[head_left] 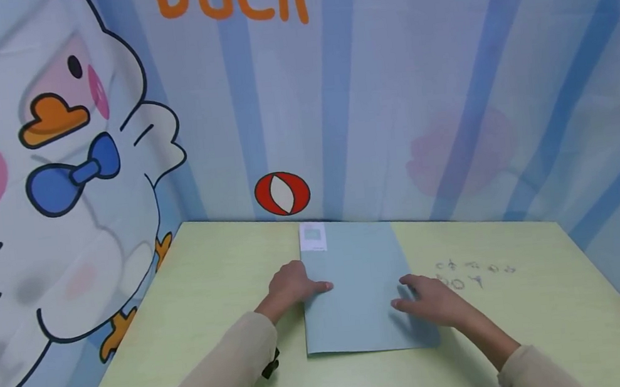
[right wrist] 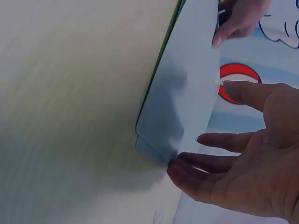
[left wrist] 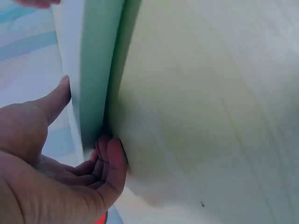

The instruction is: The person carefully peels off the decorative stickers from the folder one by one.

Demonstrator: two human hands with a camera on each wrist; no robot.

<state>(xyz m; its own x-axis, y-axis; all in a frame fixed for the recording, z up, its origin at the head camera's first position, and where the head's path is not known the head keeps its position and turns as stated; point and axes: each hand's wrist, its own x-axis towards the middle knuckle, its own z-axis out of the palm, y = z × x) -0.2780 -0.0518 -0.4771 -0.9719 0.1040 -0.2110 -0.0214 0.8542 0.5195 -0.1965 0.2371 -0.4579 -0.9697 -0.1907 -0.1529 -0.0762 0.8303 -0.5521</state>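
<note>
A pale blue folder [head_left: 352, 271] lies on the table, with a white label [head_left: 313, 237] at its far left corner. At its left edge my left hand [head_left: 292, 283] grips it, thumb on the cover. From the left wrist, the curled fingers [left wrist: 110, 163] reach under the folder's thick greenish spine [left wrist: 98, 70]. My right hand [head_left: 431, 300] is over the folder's right side, fingers spread and relaxed. In the right wrist view, its lower fingertips [right wrist: 180, 170] are right at a corner of the folder [right wrist: 168, 102], where two layers show slightly offset.
The pale yellow table [head_left: 225, 253] has faint handwritten marks [head_left: 474, 271] right of the folder. A fabric backdrop [head_left: 288, 95] with blue stripes and printed ducks stands along the table's back and sides. A printed red and white ball [head_left: 265, 195] shows behind the folder.
</note>
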